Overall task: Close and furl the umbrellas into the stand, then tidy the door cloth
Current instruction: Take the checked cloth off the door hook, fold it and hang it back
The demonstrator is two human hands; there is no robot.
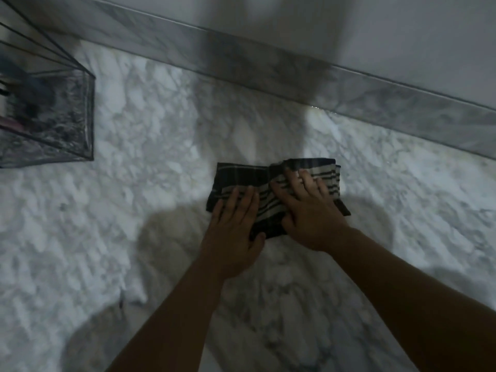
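One cloth (268,183) lies on the marble floor (134,210), near the grey-veined skirting (268,68): dark fabric with pale stripes, folded to a rough rectangle, its right end bunched. One wire-framed stand (51,108) with clear, glossy walls sits well apart at far left; dark shapes inside it are too blurred to count. Both my arms reach forward. My left hand (233,232) lies flat on the cloth's near left part, fingers straight. My right hand (308,208) presses its right half, fingers spread, gripping nothing.

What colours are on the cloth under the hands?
The folded cloth is dark with pale beige stripes, seen in the head view.
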